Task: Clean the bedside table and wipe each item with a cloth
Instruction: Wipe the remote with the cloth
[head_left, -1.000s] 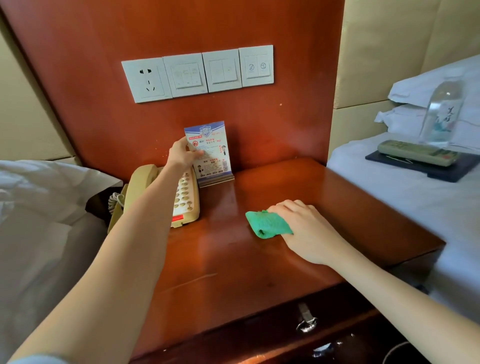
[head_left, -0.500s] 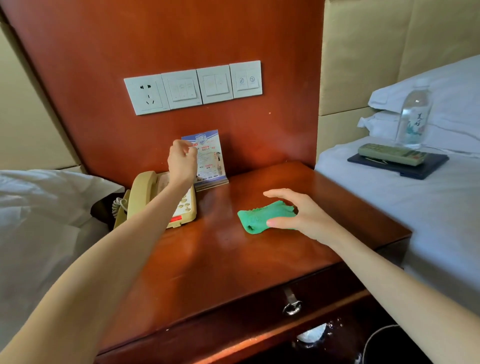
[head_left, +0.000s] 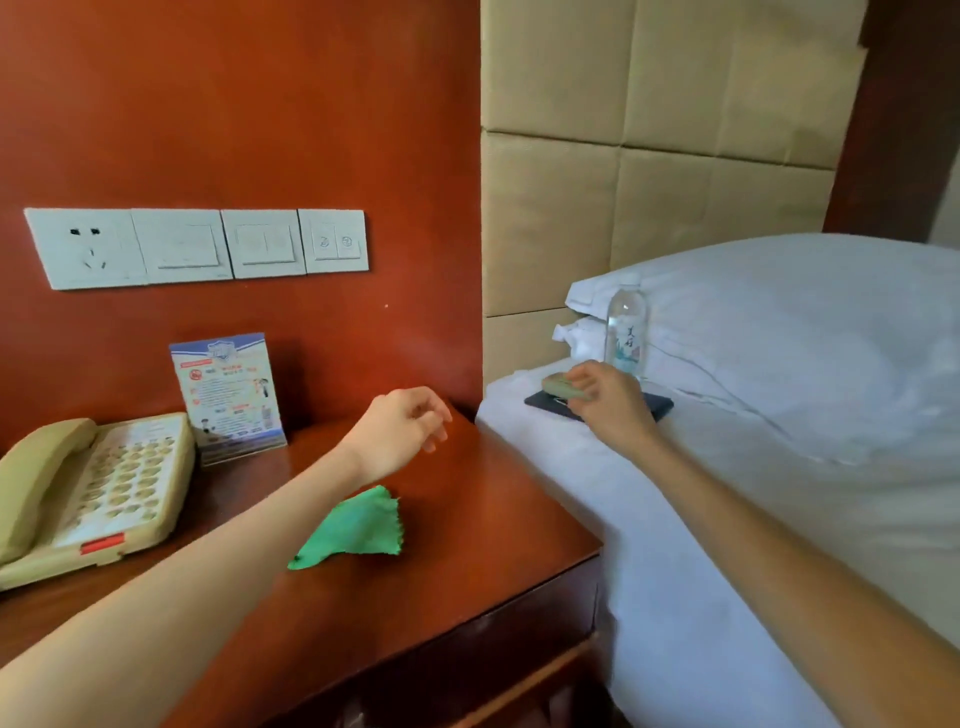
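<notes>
The right hand (head_left: 610, 402) is reaching over the bed (head_left: 727, 519), its fingers curling around the remote (head_left: 558, 387) lying on a dark tray (head_left: 657, 405), with a bottle (head_left: 625, 332) standing just behind it. The left hand (head_left: 400, 434) is hovering over the bench (head_left: 467, 545), fingers loosely curled and holding nothing. The cloth (head_left: 356, 530) is lying below its wrist; the phone (head_left: 88, 493) and card (head_left: 228, 397) are sitting further left.

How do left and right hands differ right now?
The left hand hovers over the bedside table, fingers loosely curled, holding nothing; the right hand reaches onto the bed and grips the remote. Left is above wood, right above a dark tray. Neither touches the green cloth.
</notes>
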